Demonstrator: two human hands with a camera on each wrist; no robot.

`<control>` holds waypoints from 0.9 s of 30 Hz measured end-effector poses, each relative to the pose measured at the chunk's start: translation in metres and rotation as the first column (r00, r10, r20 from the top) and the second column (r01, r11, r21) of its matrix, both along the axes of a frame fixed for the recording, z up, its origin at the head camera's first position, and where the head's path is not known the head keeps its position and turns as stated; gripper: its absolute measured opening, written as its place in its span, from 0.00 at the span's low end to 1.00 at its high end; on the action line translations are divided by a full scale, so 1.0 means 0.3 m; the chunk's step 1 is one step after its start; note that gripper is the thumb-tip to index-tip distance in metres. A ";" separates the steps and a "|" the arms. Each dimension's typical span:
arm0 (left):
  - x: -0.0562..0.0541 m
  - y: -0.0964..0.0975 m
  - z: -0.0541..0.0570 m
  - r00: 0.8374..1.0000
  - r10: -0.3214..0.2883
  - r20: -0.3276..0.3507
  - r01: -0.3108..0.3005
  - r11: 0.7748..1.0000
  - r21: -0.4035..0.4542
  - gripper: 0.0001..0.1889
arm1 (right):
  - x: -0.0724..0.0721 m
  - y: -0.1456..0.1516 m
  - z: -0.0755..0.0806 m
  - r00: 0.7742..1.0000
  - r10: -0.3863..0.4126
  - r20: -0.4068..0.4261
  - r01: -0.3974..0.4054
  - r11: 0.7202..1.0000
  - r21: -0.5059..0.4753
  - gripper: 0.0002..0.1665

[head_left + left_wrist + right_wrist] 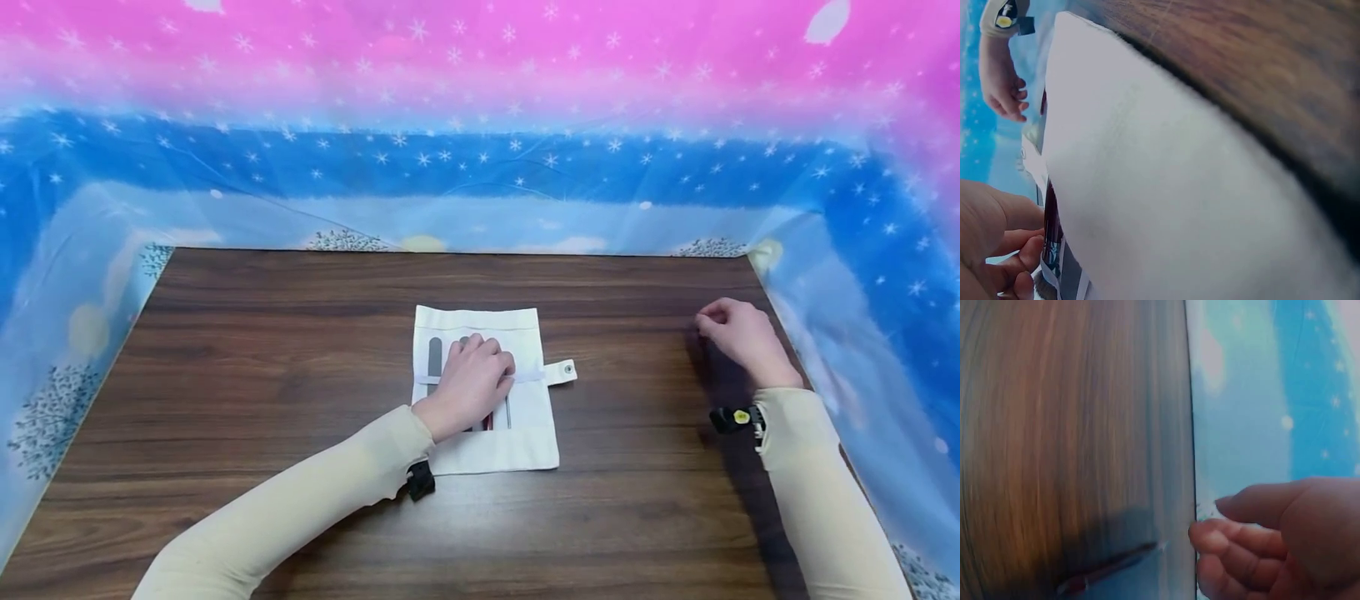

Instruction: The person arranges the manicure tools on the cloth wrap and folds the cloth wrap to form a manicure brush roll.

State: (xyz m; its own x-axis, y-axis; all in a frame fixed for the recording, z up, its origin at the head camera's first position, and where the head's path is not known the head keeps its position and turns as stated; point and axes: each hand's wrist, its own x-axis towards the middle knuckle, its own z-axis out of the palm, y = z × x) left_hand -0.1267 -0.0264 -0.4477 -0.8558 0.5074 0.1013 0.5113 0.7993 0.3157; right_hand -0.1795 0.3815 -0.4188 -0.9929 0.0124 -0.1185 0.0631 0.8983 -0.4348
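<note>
On the table lies a white fabric pouch (487, 450) with slim tools under an elastic band. My left hand (472, 379) rests over its middle, covering some tools. In the left wrist view, bent fingers are beside a dark red handled tool (1051, 209); no grip on it shows. A grey round-ended tool (435, 354) and a thin metal rod (508, 412) flank that hand. Far to the right, my right hand (738, 337) hovers with loosely bent fingers, holding nothing. Near it, in the right wrist view, a dark red tool with a thin pale tip (1107, 572) appears blurred.
A strap with a snap (562, 372) sticks out from the pouch's right side. The dark wood table (285, 333) meets a blue and pink printed cloth (480, 158) behind it and along both sides. Black cameras sit on both wrists.
</note>
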 end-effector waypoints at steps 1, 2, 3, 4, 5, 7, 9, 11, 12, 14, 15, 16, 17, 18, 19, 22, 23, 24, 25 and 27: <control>0.000 0.001 0.001 1.000 -0.003 0.001 0.003 1.000 -0.002 0.04 | 0.000 0.014 -0.004 1.000 -0.023 0.010 0.023 1.000 0.016 0.22; 0.001 0.003 0.002 1.000 -0.005 0.001 0.005 1.000 -0.003 0.04 | 0.002 0.026 -0.007 0.999 -0.046 0.026 0.045 0.999 0.031 0.23; 0.001 0.005 0.004 1.000 -0.008 0.002 0.008 1.000 -0.003 0.04 | 0.003 0.034 -0.010 0.997 -0.067 0.043 0.065 0.997 0.043 0.23; 0.001 0.006 0.005 1.000 -0.010 0.002 0.010 1.000 -0.004 0.04 | 0.003 0.041 -0.012 0.995 -0.083 0.063 0.080 0.995 0.055 0.24; 0.002 0.008 0.007 1.000 -0.010 0.003 0.010 1.000 -0.004 0.05 | 0.002 0.046 -0.015 0.991 -0.095 0.089 0.089 0.994 0.068 0.24; 0.003 0.009 0.008 1.000 -0.009 0.004 0.009 1.000 -0.005 0.04 | -0.002 0.050 -0.017 0.983 -0.104 0.151 0.092 0.992 0.088 0.25; 0.003 0.009 0.008 1.000 -0.007 0.009 0.007 1.000 -0.011 0.04 | -0.010 0.050 -0.021 0.974 -0.098 0.204 0.080 0.992 0.093 0.24; 0.000 0.007 0.007 1.000 -0.006 0.013 0.006 1.000 -0.017 0.04 | -0.019 0.047 -0.025 0.966 -0.087 0.243 0.067 0.994 0.087 0.22; -0.002 0.007 0.006 1.000 -0.006 0.014 0.007 1.000 -0.020 0.04 | -0.022 0.044 -0.027 0.964 -0.084 0.254 0.066 0.995 0.080 0.21; -0.008 0.010 0.003 1.000 -0.007 0.013 0.008 1.000 -0.028 0.04 | -0.027 0.043 -0.031 0.961 -0.082 0.265 0.067 0.996 0.062 0.18; -0.011 0.011 0.002 1.000 -0.007 0.013 0.008 0.999 -0.031 0.05 | -0.028 0.042 -0.032 0.960 -0.081 0.267 0.069 0.996 0.055 0.17; -0.015 0.013 0.002 1.000 -0.007 0.016 0.008 0.999 -0.034 0.05 | -0.029 0.041 -0.033 0.960 -0.082 0.267 0.071 0.996 0.051 0.17; -0.019 0.015 0.002 1.000 -0.008 0.018 0.009 0.999 -0.037 0.05 | -0.030 0.041 -0.034 0.961 -0.083 0.263 0.072 0.996 0.050 0.17; -0.022 0.017 0.002 1.000 -0.010 0.024 0.011 0.999 -0.039 0.06 | -0.031 0.040 -0.034 0.963 -0.083 0.258 0.072 0.996 0.049 0.18; -0.025 0.018 0.003 0.999 -0.010 0.033 0.011 0.999 -0.042 0.06 | -0.031 0.039 -0.035 0.964 -0.082 0.255 0.072 0.996 0.047 0.19; -0.030 0.022 0.004 0.998 -0.003 0.058 0.006 0.999 -0.048 0.06 | -0.033 0.030 -0.039 0.969 -0.072 0.235 0.063 0.997 0.046 0.21; -0.031 0.023 0.003 0.998 -0.001 0.063 0.004 0.999 -0.049 0.06 | -0.034 0.026 -0.041 0.972 -0.069 0.223 0.061 0.997 0.045 0.21; -0.031 0.023 0.003 0.998 0.003 0.068 0.000 0.999 -0.049 0.06 | -0.035 0.020 -0.046 0.975 -0.068 0.211 0.060 0.997 0.044 0.21; -0.032 0.024 0.002 0.997 0.006 0.071 -0.003 0.999 -0.047 0.06 | -0.035 0.014 -0.050 0.977 -0.068 0.201 0.061 0.997 0.042 0.21; -0.031 0.024 0.002 0.997 0.007 0.076 -0.004 0.999 -0.040 0.07 | -0.035 0.003 -0.059 0.982 -0.070 0.175 0.065 0.997 0.035 0.21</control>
State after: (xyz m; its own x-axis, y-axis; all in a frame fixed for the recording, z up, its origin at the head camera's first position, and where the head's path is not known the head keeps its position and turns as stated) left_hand -0.1361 -0.0192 -0.4472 -0.8628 0.5053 0.0153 0.4828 0.8146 0.3214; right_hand -0.1899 0.3823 -0.4363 -0.9534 0.0846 -0.2896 0.1969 0.9016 -0.3850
